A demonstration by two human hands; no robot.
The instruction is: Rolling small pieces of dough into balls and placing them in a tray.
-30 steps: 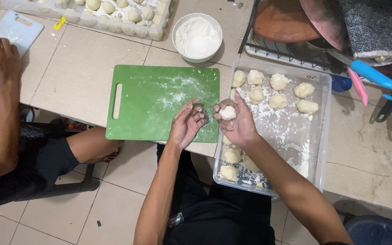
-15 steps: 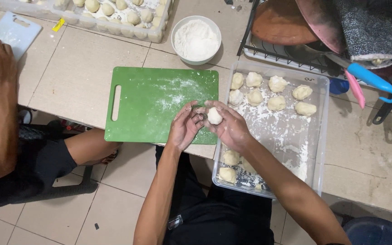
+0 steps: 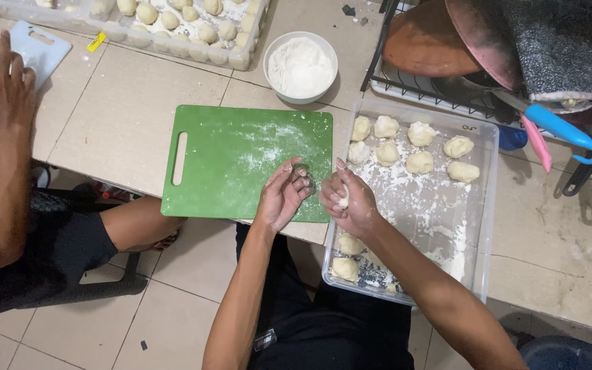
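Right hand [image 3: 349,202] grips a dough ball [image 3: 343,198] (left hand [image 3: 282,195] loose) over the green board [image 3: 227,164].

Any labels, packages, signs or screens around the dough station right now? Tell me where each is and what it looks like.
Yellow tag: small yellow slip lying on the counter by the front wall of the far clear tray, left of the flour bowl.
Dark mark: small, on the far rim of the near clear tray; too small to make out.
No packages, signs or screens.

label: small yellow tag [image 3: 95,42] | beside far dough tray [image 3: 255,41]
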